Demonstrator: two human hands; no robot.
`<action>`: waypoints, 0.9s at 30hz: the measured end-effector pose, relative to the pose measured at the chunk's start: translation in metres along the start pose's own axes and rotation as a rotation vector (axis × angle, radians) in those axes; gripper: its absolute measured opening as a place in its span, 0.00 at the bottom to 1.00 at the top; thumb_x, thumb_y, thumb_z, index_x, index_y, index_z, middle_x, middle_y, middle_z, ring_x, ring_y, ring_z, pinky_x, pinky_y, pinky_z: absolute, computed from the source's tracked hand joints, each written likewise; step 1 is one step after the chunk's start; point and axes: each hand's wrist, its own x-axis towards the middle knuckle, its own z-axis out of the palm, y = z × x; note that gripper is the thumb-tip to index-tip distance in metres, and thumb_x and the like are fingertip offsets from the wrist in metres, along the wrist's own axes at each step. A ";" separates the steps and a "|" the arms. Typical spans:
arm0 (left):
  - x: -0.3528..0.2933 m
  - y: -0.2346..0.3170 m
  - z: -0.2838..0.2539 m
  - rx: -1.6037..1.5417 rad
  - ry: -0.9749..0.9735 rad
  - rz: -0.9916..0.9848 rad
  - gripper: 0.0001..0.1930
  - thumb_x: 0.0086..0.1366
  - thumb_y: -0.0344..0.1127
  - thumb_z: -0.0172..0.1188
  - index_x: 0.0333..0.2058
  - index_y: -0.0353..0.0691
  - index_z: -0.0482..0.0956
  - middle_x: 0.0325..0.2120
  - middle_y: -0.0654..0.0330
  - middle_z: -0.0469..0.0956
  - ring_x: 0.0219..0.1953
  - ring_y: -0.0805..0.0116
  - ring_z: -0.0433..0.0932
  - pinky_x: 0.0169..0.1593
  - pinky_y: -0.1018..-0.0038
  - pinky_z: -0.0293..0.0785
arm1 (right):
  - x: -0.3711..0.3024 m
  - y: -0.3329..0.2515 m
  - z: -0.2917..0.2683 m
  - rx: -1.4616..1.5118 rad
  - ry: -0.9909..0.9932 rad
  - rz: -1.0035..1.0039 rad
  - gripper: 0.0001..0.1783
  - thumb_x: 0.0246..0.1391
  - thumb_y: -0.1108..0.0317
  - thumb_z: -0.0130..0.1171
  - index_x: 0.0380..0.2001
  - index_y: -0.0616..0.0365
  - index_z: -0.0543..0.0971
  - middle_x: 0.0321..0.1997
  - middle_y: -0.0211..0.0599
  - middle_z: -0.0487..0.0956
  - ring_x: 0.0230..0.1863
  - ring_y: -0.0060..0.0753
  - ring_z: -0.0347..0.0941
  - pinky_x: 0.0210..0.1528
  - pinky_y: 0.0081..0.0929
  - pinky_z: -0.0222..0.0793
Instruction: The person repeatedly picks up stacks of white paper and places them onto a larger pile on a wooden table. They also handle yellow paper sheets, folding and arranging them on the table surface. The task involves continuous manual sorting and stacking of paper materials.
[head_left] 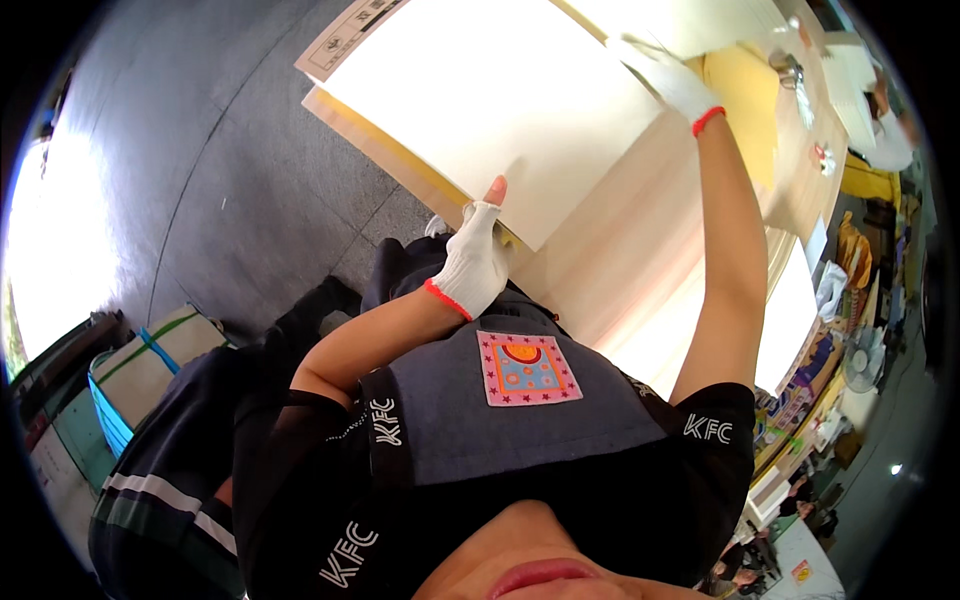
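Observation:
A large white sheet (490, 110) lies across the far part of the table, overhanging its left edge. Beneath it show a yellow-edged layer and a tan printed board (335, 45). My left hand (472, 255), in a white red-cuffed glove with a bare thumb tip, grips the sheet's near corner, thumb on top and fingers hidden below. At the sheet's far right edge, my right hand (675, 82), gloved alike, reaches out with fingers extended; glare washes out the fingertips. A yellow sheet (750, 105) lies beside that hand.
The pale wooden table (620, 220) carries a white stack (790, 315) at right, a metal object (787, 70) and a small red-and-white item (823, 158). Another person's arm (885, 135) is beyond. A blue-trimmed bag (145, 375) and someone's striped dark clothing (165, 500) are at left.

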 end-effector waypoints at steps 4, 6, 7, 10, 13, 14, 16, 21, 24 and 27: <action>-0.004 0.001 0.021 -0.116 -0.067 0.040 0.18 0.62 0.46 0.62 0.46 0.44 0.72 0.44 0.67 0.74 0.47 0.70 0.71 0.52 0.72 0.66 | 0.022 0.058 0.028 0.330 -0.135 0.079 0.35 0.60 0.41 0.41 0.61 0.54 0.66 0.63 0.36 0.65 0.64 0.32 0.56 0.65 0.29 0.47; -0.011 0.002 0.026 -0.128 -0.147 0.078 0.16 0.59 0.43 0.66 0.41 0.48 0.71 0.40 0.69 0.71 0.44 0.74 0.70 0.51 0.75 0.67 | 0.029 0.070 0.034 0.472 -0.188 0.119 0.36 0.59 0.38 0.43 0.59 0.55 0.68 0.59 0.35 0.68 0.59 0.31 0.59 0.62 0.28 0.52; -0.007 0.001 0.025 -0.120 -0.060 0.049 0.16 0.62 0.44 0.62 0.45 0.46 0.71 0.43 0.67 0.72 0.45 0.73 0.71 0.51 0.74 0.68 | 0.033 0.075 0.036 0.534 -0.207 0.136 0.37 0.58 0.37 0.44 0.58 0.56 0.68 0.57 0.35 0.69 0.57 0.31 0.61 0.60 0.27 0.54; 0.004 0.004 0.028 -0.108 0.041 0.018 0.19 0.68 0.47 0.53 0.52 0.44 0.72 0.48 0.65 0.75 0.49 0.69 0.74 0.53 0.72 0.70 | 0.046 0.092 0.042 0.719 -0.244 0.109 0.39 0.55 0.34 0.47 0.56 0.57 0.70 0.52 0.33 0.73 0.50 0.30 0.65 0.55 0.26 0.60; -0.008 0.003 0.030 -0.095 -0.166 0.094 0.19 0.69 0.47 0.51 0.53 0.44 0.71 0.49 0.65 0.75 0.50 0.69 0.74 0.54 0.72 0.70 | 0.049 0.105 0.054 0.828 -0.288 -0.221 0.31 0.58 0.39 0.48 0.49 0.56 0.74 0.42 0.27 0.74 0.39 0.21 0.65 0.45 0.20 0.63; -0.005 0.002 0.026 -0.076 -0.167 0.103 0.19 0.69 0.47 0.51 0.53 0.44 0.71 0.49 0.65 0.75 0.50 0.69 0.74 0.54 0.72 0.70 | 0.049 0.105 0.051 0.789 -0.273 -0.275 0.31 0.58 0.40 0.47 0.50 0.56 0.74 0.45 0.28 0.74 0.42 0.22 0.65 0.48 0.20 0.62; 0.006 0.000 0.016 -0.033 -0.187 0.119 0.20 0.69 0.48 0.51 0.53 0.44 0.71 0.49 0.65 0.75 0.50 0.69 0.74 0.54 0.72 0.70 | 0.039 0.092 0.053 0.674 -0.191 -0.291 0.30 0.59 0.42 0.47 0.52 0.56 0.75 0.50 0.30 0.74 0.49 0.23 0.65 0.53 0.21 0.60; -0.040 0.024 -0.043 0.342 -0.441 -0.247 0.22 0.69 0.49 0.48 0.56 0.44 0.66 0.55 0.58 0.68 0.59 0.61 0.64 0.62 0.64 0.60 | -0.023 0.082 0.027 0.346 0.060 -0.200 0.28 0.61 0.43 0.45 0.57 0.47 0.73 0.60 0.33 0.72 0.61 0.33 0.64 0.64 0.28 0.54; -0.073 0.055 -0.021 0.950 -0.858 -0.244 0.30 0.69 0.44 0.49 0.64 0.38 0.54 0.62 0.49 0.59 0.66 0.58 0.56 0.67 0.63 0.51 | -0.076 0.093 0.014 -0.061 0.300 -0.235 0.34 0.55 0.33 0.44 0.54 0.43 0.76 0.58 0.36 0.73 0.60 0.42 0.66 0.61 0.36 0.59; -0.105 0.013 0.074 1.636 -1.464 0.012 0.41 0.62 0.60 0.54 0.62 0.34 0.58 0.57 0.48 0.66 0.60 0.58 0.65 0.62 0.67 0.59 | -0.133 0.106 0.037 0.104 0.479 0.019 0.33 0.53 0.34 0.47 0.53 0.44 0.75 0.55 0.38 0.75 0.57 0.45 0.69 0.58 0.38 0.63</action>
